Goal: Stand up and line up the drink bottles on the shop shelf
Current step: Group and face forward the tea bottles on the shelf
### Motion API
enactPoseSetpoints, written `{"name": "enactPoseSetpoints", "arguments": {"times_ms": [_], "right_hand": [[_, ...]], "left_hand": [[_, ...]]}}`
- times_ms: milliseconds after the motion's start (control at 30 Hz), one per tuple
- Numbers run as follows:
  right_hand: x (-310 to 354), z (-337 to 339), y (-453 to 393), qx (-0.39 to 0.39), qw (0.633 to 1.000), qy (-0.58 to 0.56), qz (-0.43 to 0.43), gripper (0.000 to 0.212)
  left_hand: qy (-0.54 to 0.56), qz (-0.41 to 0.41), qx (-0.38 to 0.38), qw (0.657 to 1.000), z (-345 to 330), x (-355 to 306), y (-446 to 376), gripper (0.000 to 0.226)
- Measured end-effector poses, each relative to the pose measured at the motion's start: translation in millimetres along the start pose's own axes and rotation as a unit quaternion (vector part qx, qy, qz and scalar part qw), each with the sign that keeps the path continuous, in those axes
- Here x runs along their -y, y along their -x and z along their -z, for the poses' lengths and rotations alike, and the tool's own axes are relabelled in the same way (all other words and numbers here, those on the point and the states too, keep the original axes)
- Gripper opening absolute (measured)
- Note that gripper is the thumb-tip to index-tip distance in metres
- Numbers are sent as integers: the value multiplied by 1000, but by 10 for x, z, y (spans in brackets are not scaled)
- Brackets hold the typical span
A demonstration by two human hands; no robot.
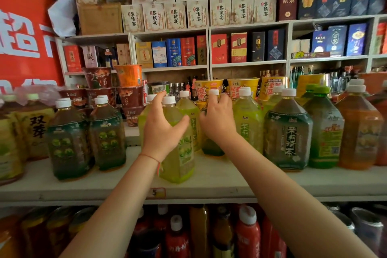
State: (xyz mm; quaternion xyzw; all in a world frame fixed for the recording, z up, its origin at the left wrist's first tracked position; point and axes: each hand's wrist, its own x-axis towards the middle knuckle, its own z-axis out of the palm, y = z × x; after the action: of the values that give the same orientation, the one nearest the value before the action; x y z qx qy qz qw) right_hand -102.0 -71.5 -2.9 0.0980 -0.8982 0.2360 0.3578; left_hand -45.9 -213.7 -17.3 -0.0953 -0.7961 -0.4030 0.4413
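Observation:
Upright drink bottles with white caps stand in a row on the pale shop shelf (219,176). My left hand (161,128) grips the shoulder of a light green tea bottle (180,161) at the front middle, fingers on its left side and thumb on its right. Just to the right, my right hand (217,121) curls round the neck of a bottle with a dark green base (211,148) and a white cap, set further back. My hand hides most of that bottle. Another light green bottle (248,123) stands right beside it.
Two dark green tea bottles (69,142) stand at the left, and a dark green (288,134), a green (325,132) and an orange bottle (360,134) at the right. Cup noodles (129,81) are stacked behind. Red bottles (247,234) fill the lower shelf.

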Motion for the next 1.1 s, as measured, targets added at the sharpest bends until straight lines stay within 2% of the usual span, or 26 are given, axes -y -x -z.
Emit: {"name": "enactPoseSetpoints", "arguments": {"times_ms": [100,200,267,400,467,533,633,733,867,967,1100], "right_hand": [[19,-84,-146,73,996,54,-11,68],[46,-137,-290,117,992,34,-33,68],[53,-163,-331,89,995,-16,-49,71],[93,-145,-295,-53,997,-42,-27,76],[185,-98,-255,-66,993,-96,-12,57],[277,-110,-138,-55,995,-83,17,36],[240,-140,28,-45,990,-129,-17,28],[146,-110,107,-31,989,-142,3,25],[169,-48,263,-79,986,-133,59,24],[161,110,284,-68,981,-183,23,33],[229,440,286,-25,960,-278,-38,42]], "left_hand": [[36,-9,29,999,79,85,-48,75],[60,-18,51,997,157,178,-69,73],[69,-19,56,996,168,206,-56,73],[95,-18,56,994,131,246,-28,76],[102,-17,46,994,117,258,-36,76],[110,-13,32,993,107,265,-34,76],[118,-5,33,992,94,260,45,78],[98,11,32,995,78,276,148,84],[40,18,33,998,84,347,263,99],[-51,16,38,998,116,307,351,107],[-172,87,80,978,156,255,432,106]]}}
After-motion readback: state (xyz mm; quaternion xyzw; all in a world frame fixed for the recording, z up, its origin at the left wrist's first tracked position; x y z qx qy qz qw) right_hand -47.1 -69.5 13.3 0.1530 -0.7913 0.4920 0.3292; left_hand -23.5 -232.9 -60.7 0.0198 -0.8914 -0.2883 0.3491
